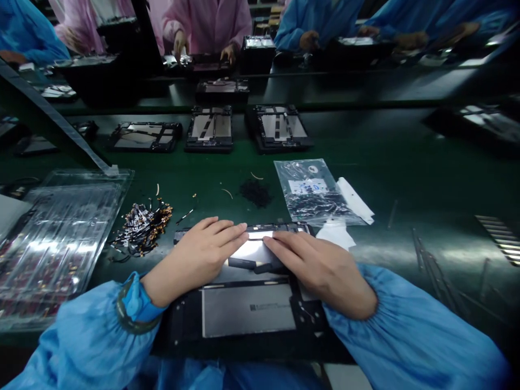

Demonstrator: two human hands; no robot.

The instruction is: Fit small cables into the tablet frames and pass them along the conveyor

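In front of me lies an opened tablet-like device, black-framed, with a grey battery panel and a shiny metal plate. My left hand rests flat on its upper left part, fingers stretched out. Opposite it, my right hand lies over the upper right part, fingers extended and pointing inward. The fingertips of both hands come close together at the bright strip near the device's far edge. Neither hand appears to grip anything. Parts of the device under the palms are hidden.
Small cable parts are heaped at left beside clear plastic trays. Beyond the device are small black pieces, a clear bag and white paper. More opened devices line the bench; co-workers sit opposite.
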